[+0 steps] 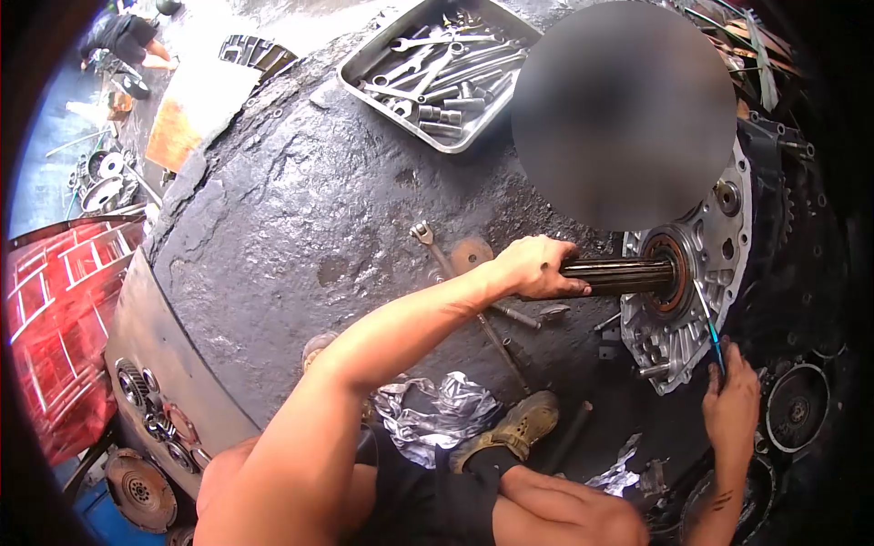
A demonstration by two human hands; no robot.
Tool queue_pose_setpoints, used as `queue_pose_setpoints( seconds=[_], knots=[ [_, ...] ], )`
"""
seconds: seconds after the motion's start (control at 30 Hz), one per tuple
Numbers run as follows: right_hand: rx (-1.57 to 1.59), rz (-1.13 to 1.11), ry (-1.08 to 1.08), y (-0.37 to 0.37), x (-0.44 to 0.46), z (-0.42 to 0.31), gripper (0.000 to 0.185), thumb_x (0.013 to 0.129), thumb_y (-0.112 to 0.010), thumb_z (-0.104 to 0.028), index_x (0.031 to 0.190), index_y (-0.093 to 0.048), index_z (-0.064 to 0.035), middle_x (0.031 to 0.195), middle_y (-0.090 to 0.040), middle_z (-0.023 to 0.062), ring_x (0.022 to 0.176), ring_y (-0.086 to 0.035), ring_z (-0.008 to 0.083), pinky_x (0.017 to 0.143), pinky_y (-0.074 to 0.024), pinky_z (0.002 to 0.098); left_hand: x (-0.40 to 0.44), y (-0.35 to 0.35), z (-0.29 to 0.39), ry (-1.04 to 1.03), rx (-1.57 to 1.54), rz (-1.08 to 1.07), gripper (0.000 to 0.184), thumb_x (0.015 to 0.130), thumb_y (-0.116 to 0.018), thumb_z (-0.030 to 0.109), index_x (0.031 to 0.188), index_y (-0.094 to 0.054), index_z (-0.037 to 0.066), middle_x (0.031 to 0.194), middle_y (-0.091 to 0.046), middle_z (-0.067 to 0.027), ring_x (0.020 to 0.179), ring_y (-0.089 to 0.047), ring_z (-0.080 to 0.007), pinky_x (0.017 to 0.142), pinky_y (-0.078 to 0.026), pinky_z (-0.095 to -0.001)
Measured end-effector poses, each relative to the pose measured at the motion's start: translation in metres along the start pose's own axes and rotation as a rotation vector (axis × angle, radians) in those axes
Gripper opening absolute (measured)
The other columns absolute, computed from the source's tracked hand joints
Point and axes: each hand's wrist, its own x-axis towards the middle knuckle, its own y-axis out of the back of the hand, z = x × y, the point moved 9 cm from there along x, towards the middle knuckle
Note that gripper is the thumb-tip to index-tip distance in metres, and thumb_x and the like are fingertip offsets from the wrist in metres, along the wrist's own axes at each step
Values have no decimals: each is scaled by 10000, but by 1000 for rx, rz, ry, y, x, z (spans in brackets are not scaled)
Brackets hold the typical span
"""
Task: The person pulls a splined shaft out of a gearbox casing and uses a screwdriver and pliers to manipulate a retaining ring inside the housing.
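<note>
My left hand (539, 268) is closed round the outer end of a dark splined shaft (624, 275). The shaft's other end sits in the round bearing opening (672, 257) of a grey metal transmission housing (719, 232). My right hand (734, 393), low on the right, grips a thin screwdriver (714, 332) with a blue handle and a slim metal blade. Its blade slants up toward the housing beside the bearing; whether the tip touches cannot be made out. The fingertips of my left hand are partly hidden behind the shaft.
A metal tray (469, 136) of wrenches and sockets lies at the top. A long-handled tool (478, 314) and a rusty disc (472, 256) lie on the dark, oily ground. Crumpled silver sheeting (432, 409) is by my shoe (519, 426). Gears (159, 423) are at left; another person (127, 41) is far off.
</note>
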Motion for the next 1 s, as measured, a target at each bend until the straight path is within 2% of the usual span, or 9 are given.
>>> queue_pose_setpoints(
  seconds=[0.4, 0.5, 0.6, 0.67, 0.7, 0.77, 0.8, 0.9, 1.0],
  knots=[
    [155, -41, 13, 17, 7, 15, 356, 865, -595, -109, 1215, -562, -50, 1146, -603, 178, 1078, -529, 357, 951, -400, 409, -2, 2, 1, 26, -24, 1, 678, 765, -661, 564, 1120, -598, -11, 1029, -642, -254, 1006, -614, -388, 886, -474, -435],
    [271, -10, -18, 19, -14, 19, 356, 860, -597, -103, 1214, -572, -65, 1142, -606, 172, 1082, -529, 357, 954, -395, 411, -9, 3, -5, 4, 122, -242, 700, 844, -572, 583, 1234, -514, 4, 1119, -597, -273, 1042, -585, -401, 876, -472, -451],
    [526, -34, 40, 15, -38, 29, 388, 795, -649, -99, 1179, -604, -81, 1128, -620, 161, 1033, -565, 351, 928, -408, 399, -27, 61, -39, 130, 671, -748, 543, 854, -574, 533, 1066, -616, 35, 949, -660, -208, 929, -627, -358, 808, -486, -443],
    [589, -26, 131, 12, -46, 39, 395, 742, -673, -62, 1134, -628, -63, 1089, -648, 133, 1029, -586, 325, 940, -416, 390, -28, 155, -43, 97, 765, -532, 434, 831, -653, 410, 1091, -635, 63, 966, -662, -196, 926, -633, -342, 801, -498, -413],
    [671, -85, 88, 5, -45, 49, 395, 744, -678, -81, 1136, -631, -74, 1073, -650, 130, 1029, -590, 318, 936, -416, 387, -28, 214, -71, 355, 915, -387, 403, 820, -675, 371, 1079, -639, 64, 956, -665, -188, 904, -640, -327, 794, -501, -412],
    [650, -27, 175, 11, -40, 56, 386, 756, -674, -128, 1137, -628, -84, 1034, -642, 122, 948, -600, 315, 849, -434, 386, -27, 312, -75, 540, 1073, -63, 337, 783, -675, 392, 921, -696, 86, 875, -678, -157, 807, -654, -318, 713, -518, -429],
    [638, -22, 216, 13, -39, 60, 383, 759, -673, -146, 1134, -628, -87, 1008, -637, 116, 910, -602, 312, 810, -439, 387, -31, 350, -69, 420, 1047, 136, 308, 755, -686, 352, 874, -694, 68, 860, -676, -169, 792, -659, -307, 693, -523, -428],
    [606, -124, 337, 21, -28, 59, 375, 757, -674, -166, 1121, -629, -89, 964, -625, 101, 844, -596, 303, 748, -431, 392, -20, 371, -45, 579, 1129, 158, 200, 719, -631, 204, 824, -648, 33, 816, -641, -190, 771, -625, -332, 685, -494, -422],
    [534, -186, 379, 17, -14, 51, 371, 747, -683, -174, 1105, -633, -92, 927, -619, 92, 816, -596, 293, 730, -427, 393, 28, 362, -44, 425, 1113, 181, 165, 703, -620, 188, 795, -645, 54, 809, -648, -170, 791, -630, -333, 700, -493, -432]
  ],
)
